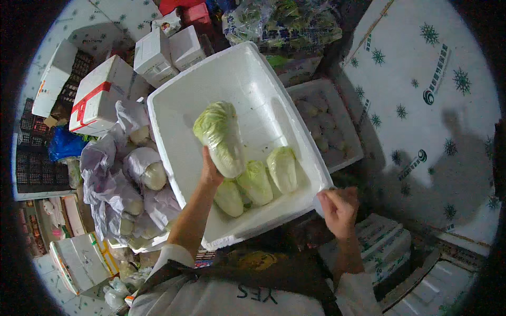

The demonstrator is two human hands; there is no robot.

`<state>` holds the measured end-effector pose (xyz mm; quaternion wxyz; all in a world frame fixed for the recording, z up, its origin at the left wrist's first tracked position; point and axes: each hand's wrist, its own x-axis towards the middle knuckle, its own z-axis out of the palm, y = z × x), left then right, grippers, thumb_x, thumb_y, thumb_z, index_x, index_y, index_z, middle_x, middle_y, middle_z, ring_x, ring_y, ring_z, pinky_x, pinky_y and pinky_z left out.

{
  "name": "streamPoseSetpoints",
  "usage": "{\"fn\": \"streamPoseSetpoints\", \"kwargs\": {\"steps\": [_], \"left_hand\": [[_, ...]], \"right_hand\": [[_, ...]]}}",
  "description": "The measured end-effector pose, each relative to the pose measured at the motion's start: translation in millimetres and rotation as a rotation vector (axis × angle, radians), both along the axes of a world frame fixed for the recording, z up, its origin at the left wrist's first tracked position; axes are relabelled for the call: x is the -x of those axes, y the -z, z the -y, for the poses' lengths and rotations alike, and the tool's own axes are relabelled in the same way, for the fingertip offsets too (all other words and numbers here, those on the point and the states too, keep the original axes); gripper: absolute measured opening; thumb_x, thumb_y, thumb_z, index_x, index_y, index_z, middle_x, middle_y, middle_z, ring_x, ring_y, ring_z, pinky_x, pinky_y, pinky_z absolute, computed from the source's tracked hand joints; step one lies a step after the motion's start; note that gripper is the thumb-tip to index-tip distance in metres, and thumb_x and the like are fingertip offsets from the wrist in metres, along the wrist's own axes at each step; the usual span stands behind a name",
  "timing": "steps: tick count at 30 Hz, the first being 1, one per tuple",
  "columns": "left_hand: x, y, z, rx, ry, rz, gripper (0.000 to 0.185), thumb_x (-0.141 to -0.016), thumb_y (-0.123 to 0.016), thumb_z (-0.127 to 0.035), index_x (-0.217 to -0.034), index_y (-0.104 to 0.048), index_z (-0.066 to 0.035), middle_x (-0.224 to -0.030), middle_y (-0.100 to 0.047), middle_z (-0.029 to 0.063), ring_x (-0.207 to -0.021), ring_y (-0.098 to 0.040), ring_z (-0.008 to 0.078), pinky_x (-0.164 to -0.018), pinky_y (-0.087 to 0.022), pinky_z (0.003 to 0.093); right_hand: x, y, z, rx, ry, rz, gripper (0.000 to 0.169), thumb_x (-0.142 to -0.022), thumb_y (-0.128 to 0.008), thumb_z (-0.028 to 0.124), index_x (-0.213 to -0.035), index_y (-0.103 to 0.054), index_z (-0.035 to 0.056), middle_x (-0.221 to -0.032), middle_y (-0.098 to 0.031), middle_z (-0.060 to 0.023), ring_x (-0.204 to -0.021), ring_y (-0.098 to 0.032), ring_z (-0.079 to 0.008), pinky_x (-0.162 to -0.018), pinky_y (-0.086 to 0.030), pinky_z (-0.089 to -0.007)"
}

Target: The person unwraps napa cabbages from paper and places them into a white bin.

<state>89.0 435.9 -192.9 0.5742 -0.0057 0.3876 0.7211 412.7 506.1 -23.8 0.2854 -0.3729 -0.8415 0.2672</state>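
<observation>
A large white foam box (253,45) lies tilted before me. My left hand (210,168) grips the lower end of a napa cabbage (221,136) wrapped in clear film, held over the box. Below it, three smaller napa cabbages rest along the box's near side: one at the left (229,198), one in the middle (255,182), one at the right (282,170). My right hand (338,209) is at the box's near right corner with its fingers curled; whether they grip the rim is not clear.
Paper-wrapped round vegetables (154,175) sit in a box at the left, beside a white box with red tape (99,94). Film-wrapped greens (284,23) lie at the back. Another foam box (348,158) adjoins on the right, near a panelled wall (415,79).
</observation>
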Motion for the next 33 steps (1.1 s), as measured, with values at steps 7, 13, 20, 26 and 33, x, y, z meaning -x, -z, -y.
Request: {"fn": "streamPoseSetpoints", "kwargs": {"steps": [7, 13, 20, 26, 33], "left_hand": [[-33.8, 102.2, -113.8, 0.195, 0.064, -0.098, 0.058, -0.084, -0.057, -0.042, -0.128, -0.036, -0.011, -0.122, -0.049, 0.0101, -0.108, -0.051, 0.0252, -0.086, -0.047, 0.0409], [-66.0, 132.2, -131.3, 0.625, 0.08, -0.648, 0.08, -0.069, -0.076, -0.033, -0.126, -0.031, 0.0, -0.111, -0.054, 0.0123, -0.1, -0.055, 0.0257, -0.081, -0.047, 0.041], [-31.0, 65.7, -103.4, 0.571, 0.25, -0.51, 0.065, -0.077, -0.067, -0.031, -0.121, -0.036, 0.005, -0.114, -0.052, 0.0191, -0.102, -0.055, 0.0299, -0.09, -0.044, 0.0415], [-18.6, -105.6, 39.9, 0.024, 0.069, -0.972, 0.043, -0.079, -0.065, -0.02, -0.115, -0.051, -0.003, -0.116, -0.053, 0.0136, -0.111, -0.049, 0.0253, -0.093, -0.038, 0.037], [95.6, -180.7, 317.2, 0.77, -0.896, -1.462, 0.037, -0.072, -0.07, -0.015, -0.104, -0.053, -0.007, -0.112, -0.052, 0.0083, -0.108, -0.049, 0.0215, -0.089, -0.039, 0.035]], "right_hand": [[-23.5, 15.3, 34.9, -0.019, 0.038, 0.01, 0.004, -0.076, -0.062, 0.011, -0.072, -0.061, 0.0092, -0.062, -0.057, -0.0019, -0.051, -0.049, -0.0195, -0.062, -0.036, -0.0326], [-22.3, 17.9, 44.7, 0.083, 0.064, -0.073, 0.002, -0.078, -0.061, 0.009, -0.076, -0.062, 0.0107, -0.061, -0.058, -0.0021, -0.049, -0.048, -0.0164, -0.061, -0.035, -0.0289], [18.8, 7.1, 42.2, 0.288, -0.083, -0.098, 0.005, -0.077, -0.058, 0.005, -0.075, -0.063, 0.0056, -0.061, -0.057, -0.0038, -0.057, -0.05, -0.017, -0.061, -0.039, -0.0286], [84.4, 25.3, 63.6, 0.473, -0.245, -0.142, 0.026, -0.079, -0.062, 0.027, -0.085, -0.064, 0.0018, -0.066, -0.059, -0.0066, -0.058, -0.049, -0.0163, -0.056, -0.037, -0.0267], [210.1, 28.6, 144.9, 0.807, -0.622, -0.423, 0.059, -0.078, -0.06, 0.054, -0.095, -0.059, -0.0021, -0.086, -0.058, -0.0038, -0.074, -0.051, -0.009, -0.066, -0.039, -0.0216]]}}
